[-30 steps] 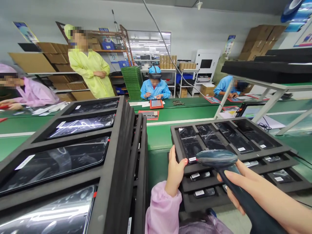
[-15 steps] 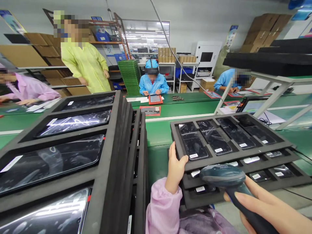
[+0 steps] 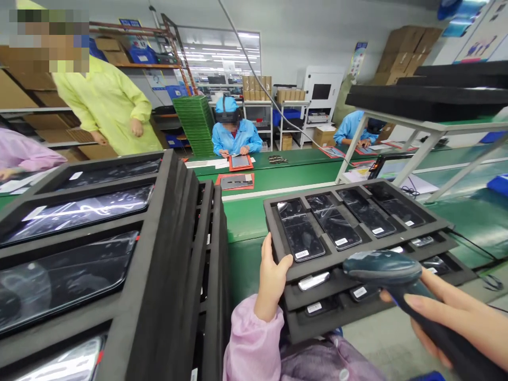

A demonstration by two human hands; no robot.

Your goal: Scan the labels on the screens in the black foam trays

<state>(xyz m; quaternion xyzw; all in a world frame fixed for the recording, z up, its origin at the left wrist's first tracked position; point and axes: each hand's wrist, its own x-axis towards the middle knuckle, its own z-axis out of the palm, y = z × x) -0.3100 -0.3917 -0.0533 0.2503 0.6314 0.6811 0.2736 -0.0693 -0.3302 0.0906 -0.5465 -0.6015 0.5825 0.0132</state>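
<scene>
My left hand (image 3: 273, 278), in a pink sleeve, grips the near left corner of the top black foam tray (image 3: 278, 248), thumb on its rim. That tray holds several dark phone screens (image 3: 301, 238) with white labels and sits on a stack of similar trays. My right hand (image 3: 448, 317) is wrapped round the handle of a dark teal barcode scanner (image 3: 383, 267). The scanner's head hangs over the tray stack's near edge, toward the right.
A tall stack of black foam trays (image 3: 174, 254) with screens fills the left foreground. Beyond lies a green conveyor bench (image 3: 254, 211). A person in yellow (image 3: 107, 111) stands at left; seated workers in blue (image 3: 234, 135) face me. A metal rack (image 3: 428, 127) stands at right.
The scanner has dropped from over the top tray's screens to its near edge and drifted right. My left hand stays on the tray corner. The view has shifted right.
</scene>
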